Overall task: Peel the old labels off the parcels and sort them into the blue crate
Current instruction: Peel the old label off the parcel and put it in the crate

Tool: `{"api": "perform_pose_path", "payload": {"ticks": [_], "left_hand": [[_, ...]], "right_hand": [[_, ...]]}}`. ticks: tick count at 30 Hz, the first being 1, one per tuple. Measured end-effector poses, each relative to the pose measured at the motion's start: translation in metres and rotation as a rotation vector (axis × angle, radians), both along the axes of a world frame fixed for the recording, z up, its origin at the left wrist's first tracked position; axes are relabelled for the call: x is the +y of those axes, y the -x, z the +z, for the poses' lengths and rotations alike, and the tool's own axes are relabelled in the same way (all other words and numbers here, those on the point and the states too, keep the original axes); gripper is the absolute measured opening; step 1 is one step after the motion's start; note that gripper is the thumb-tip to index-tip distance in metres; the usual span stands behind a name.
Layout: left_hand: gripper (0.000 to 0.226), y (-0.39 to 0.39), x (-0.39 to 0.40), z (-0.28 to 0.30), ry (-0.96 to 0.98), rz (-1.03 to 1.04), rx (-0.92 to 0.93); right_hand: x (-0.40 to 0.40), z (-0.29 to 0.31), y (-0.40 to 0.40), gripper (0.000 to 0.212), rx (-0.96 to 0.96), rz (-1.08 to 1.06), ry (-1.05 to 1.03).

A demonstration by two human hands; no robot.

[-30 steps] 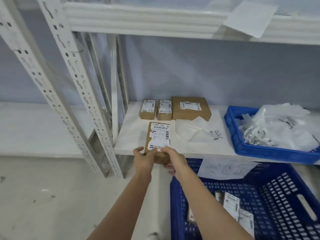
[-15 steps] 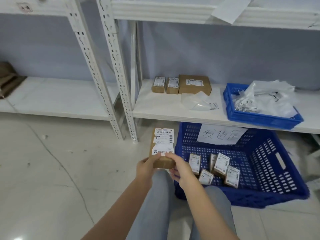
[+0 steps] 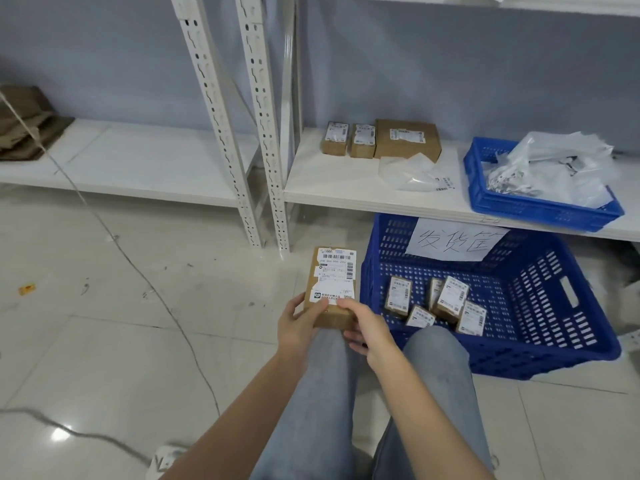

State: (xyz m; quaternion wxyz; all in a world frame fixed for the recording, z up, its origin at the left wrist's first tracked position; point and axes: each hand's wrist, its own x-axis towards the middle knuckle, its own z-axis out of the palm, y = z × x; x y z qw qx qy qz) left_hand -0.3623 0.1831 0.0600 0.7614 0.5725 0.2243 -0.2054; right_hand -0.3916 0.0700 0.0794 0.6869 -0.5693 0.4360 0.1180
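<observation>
Both gripping one labelled parcel [image 3: 330, 289], left hand [image 3: 298, 323] and right hand [image 3: 365, 325]; five already in blue crate [image 3: 540, 344] rightward, three parcels [image 3: 381, 138] on shelf beyond.

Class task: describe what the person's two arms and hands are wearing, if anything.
Both forearms are bare from the frame's lower edge to the wrists, with no sleeve showing. The left hand and the right hand have no gloves, and no watch, ring or bracelet shows.
</observation>
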Motion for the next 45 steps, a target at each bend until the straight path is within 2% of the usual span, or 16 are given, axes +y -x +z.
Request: {"api": "perform_pose_path", "payload": {"ticks": [2,4,5,6,8,11,15,20,25,29,34,40,45], "left_hand": [[0.036,0.005,0.000,-0.004,-0.059,-0.007,-0.034],[0.037,0.010,0.000,-0.008,-0.137,-0.013,-0.080],[0.035,0.013,-0.001,-0.008,-0.176,-0.016,-0.114],[0.032,0.015,-0.001,-0.010,-0.208,-0.021,-0.153],[0.021,0.020,-0.001,-0.013,-0.275,-0.045,-0.218],[0.016,0.026,-0.004,-0.017,-0.407,-0.090,-0.274],[0.017,0.024,-0.008,-0.025,-0.464,-0.067,-0.292],[0.033,0.026,-0.012,-0.038,-0.544,-0.058,-0.314],[0.029,0.023,-0.015,-0.039,-0.583,-0.089,-0.368],[0.031,0.020,-0.013,-0.039,-0.655,-0.121,-0.371],[0.043,0.017,-0.005,-0.044,-0.688,-0.152,-0.413],[0.039,0.017,-0.012,-0.043,-0.596,-0.053,-0.337],[0.045,0.017,-0.015,-0.044,-0.602,-0.036,-0.354]], "right_hand": [[0.004,0.000,0.001,0.028,-0.031,0.057,0.148],[0.007,-0.006,0.000,0.053,-0.020,0.140,0.527],[0.009,-0.008,0.000,0.058,-0.054,0.165,0.733],[0.011,-0.006,-0.001,0.055,-0.139,0.186,0.891],[0.016,0.000,-0.007,0.038,-0.335,0.269,1.034],[0.021,0.008,-0.014,0.013,-0.432,0.466,1.070],[0.025,0.011,-0.017,0.009,-0.372,0.585,1.163],[0.025,0.008,-0.014,0.005,-0.360,0.554,1.201],[0.031,-0.001,-0.017,0.010,-0.373,0.507,1.288],[0.035,-0.009,-0.022,0.003,-0.356,0.507,1.316],[0.036,-0.010,-0.029,0.015,-0.317,0.532,1.225],[0.026,-0.005,-0.032,0.019,-0.286,0.543,1.152],[0.019,-0.001,-0.034,0.017,-0.278,0.491,1.028]]}}
